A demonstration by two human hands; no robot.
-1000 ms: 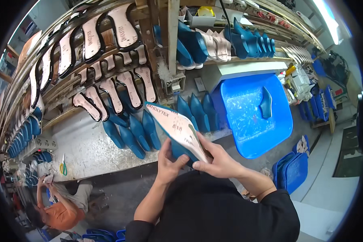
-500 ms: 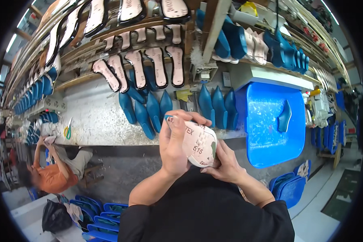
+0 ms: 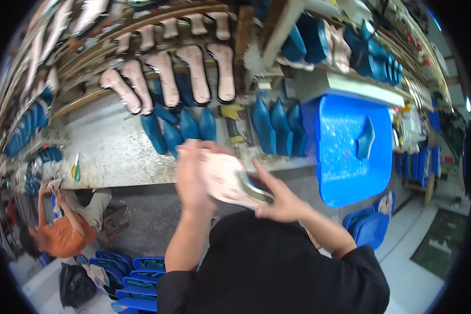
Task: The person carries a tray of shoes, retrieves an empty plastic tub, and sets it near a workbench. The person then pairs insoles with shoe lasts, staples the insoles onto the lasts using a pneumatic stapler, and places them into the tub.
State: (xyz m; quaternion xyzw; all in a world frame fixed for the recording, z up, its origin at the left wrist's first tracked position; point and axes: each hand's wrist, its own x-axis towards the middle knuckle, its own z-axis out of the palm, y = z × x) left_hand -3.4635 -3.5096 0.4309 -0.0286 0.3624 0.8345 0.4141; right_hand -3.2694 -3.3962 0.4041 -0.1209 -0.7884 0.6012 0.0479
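Observation:
Between my hands is a shoe last with a pale pink insole on its underside, turned up toward me. The insole bears faint print and a dark green strip toward its right end. My left hand is closed round the left end, its thumb along the near side; motion blurs it. At the other end, my right hand grips with the thumb below and fingers above. Most of the last's body is hidden under the insole. Several teal shoe lasts stand on the workbench just beyond.
Pink insoles with black edges hang along the rack above the bench. A blue tub at right holds one teal last. Scissors lie at the bench's left. A person in orange sits at left, near blue bins.
Both hands have shifted, the left one leftward, and the last has turned so more of the insole's length shows. The surroundings have moved slightly left and up in the picture.

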